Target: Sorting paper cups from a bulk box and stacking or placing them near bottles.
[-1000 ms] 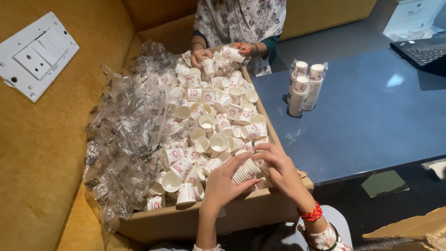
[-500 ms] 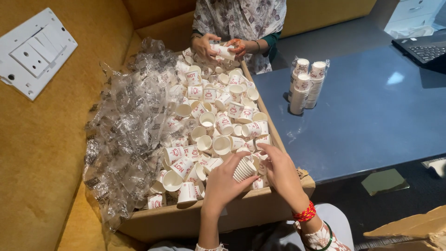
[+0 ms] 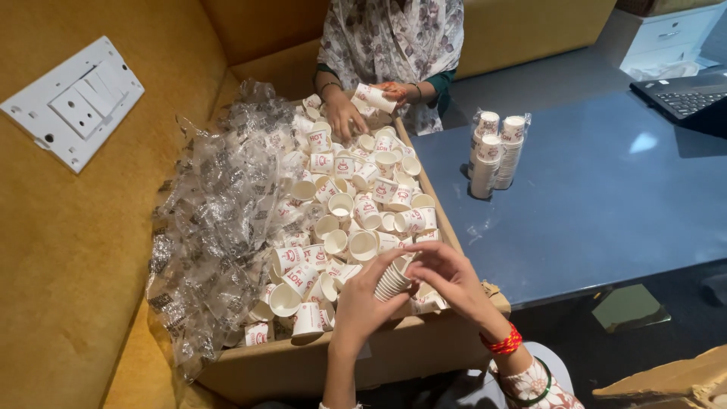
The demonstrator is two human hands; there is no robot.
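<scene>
1. Keep the left hand (image 3: 363,303) wrapped snug on the cup stack (image 3: 393,279), just over the near end of the box (image 3: 318,363).
2. Keep the right hand (image 3: 447,276) close, fingers touching the top of the stack.
3. Pick 1 loose cup (image 3: 362,245) from the box, mouth facing the same way.
4. Slide in straight, no squashing.
5. Stay clear of the other person's hands (image 3: 344,117) at the far end of the box.
6. Leave the plastic wrap (image 3: 212,220) on the left side of the box alone.
</scene>
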